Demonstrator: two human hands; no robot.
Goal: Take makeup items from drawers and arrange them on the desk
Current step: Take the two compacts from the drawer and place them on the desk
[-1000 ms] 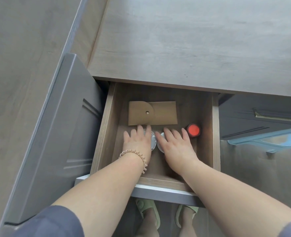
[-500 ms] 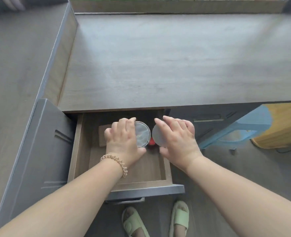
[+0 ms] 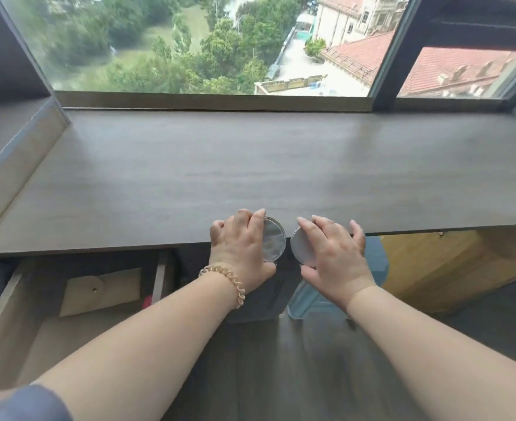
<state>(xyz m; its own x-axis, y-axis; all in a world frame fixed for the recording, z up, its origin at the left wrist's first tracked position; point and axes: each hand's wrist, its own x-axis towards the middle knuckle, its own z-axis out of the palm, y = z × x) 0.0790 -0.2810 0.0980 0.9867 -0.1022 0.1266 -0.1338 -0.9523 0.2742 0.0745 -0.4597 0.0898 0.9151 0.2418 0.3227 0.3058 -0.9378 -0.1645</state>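
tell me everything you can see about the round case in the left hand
The round case is a flat disc with a clear, glossy lid and a thin rim, probably plastic; something pale shows blurrily through it. The left hand grips it, fingers over its top edge and thumb under it, covering its left part. It is held at the desk front edge, face toward the camera, close beside, not clearly touching, the similar case in the right hand.

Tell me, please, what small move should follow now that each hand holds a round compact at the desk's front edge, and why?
Probably carry both forward and set them down: the left hand and right hand grip round compacts at the bare desk's front edge.
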